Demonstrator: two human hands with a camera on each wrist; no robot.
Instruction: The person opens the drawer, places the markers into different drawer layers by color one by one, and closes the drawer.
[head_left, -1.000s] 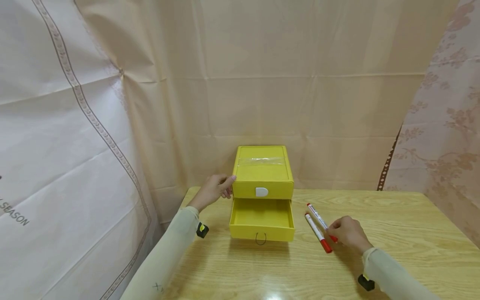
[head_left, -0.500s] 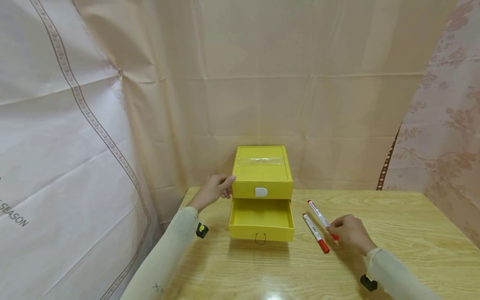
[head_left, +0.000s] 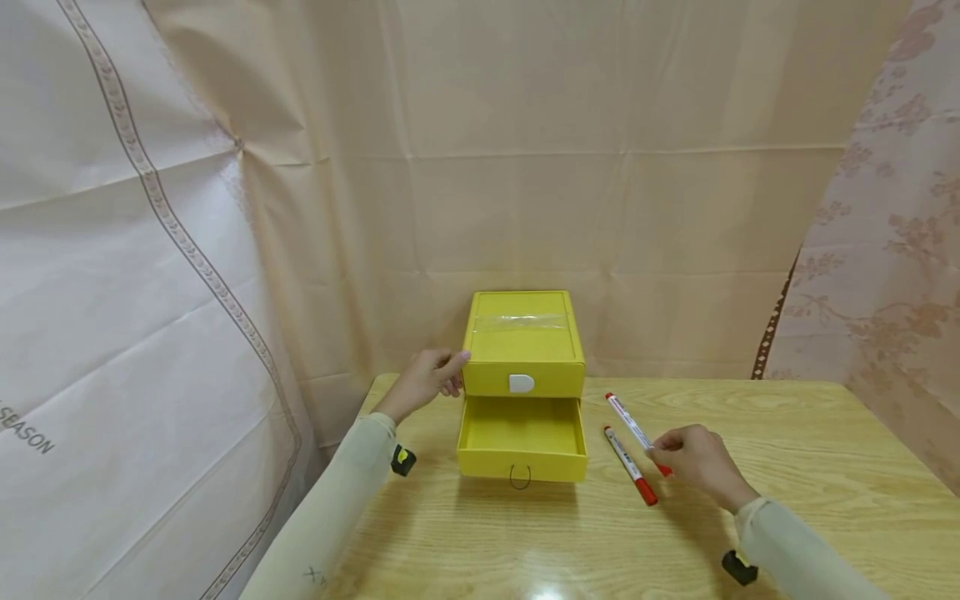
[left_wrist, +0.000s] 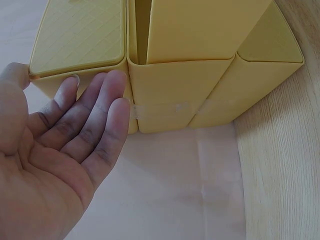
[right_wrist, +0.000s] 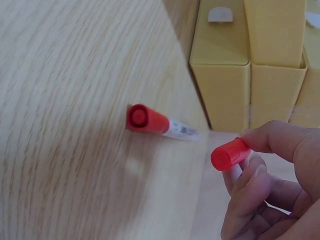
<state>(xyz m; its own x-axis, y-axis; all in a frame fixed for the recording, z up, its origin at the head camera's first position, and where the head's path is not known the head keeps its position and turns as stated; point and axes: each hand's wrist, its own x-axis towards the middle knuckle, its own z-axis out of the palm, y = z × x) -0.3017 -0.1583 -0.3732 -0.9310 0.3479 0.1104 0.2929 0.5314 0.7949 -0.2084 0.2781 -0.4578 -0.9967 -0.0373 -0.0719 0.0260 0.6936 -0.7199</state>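
A yellow drawer unit stands near the back of the table. Its lower visible drawer is pulled out, with a thin dark loop on its front. My left hand rests on the unit's upper left edge, and in the left wrist view its fingers lie fairly straight along the yellow side. My right hand pinches a red-capped white marker near its cap. A second red-capped marker lies on the table between that hand and the drawer.
The wood-grain table extends to the right of the markers. A beige cloth hangs behind the unit, and a white sheet hangs at the left. In the left wrist view, clear tape crosses the stacked yellow boxes.
My right hand has risen slightly, swinging the pinched marker's far end up and left. The other marker has shifted a little left. My left hand and the drawer unit stay put.
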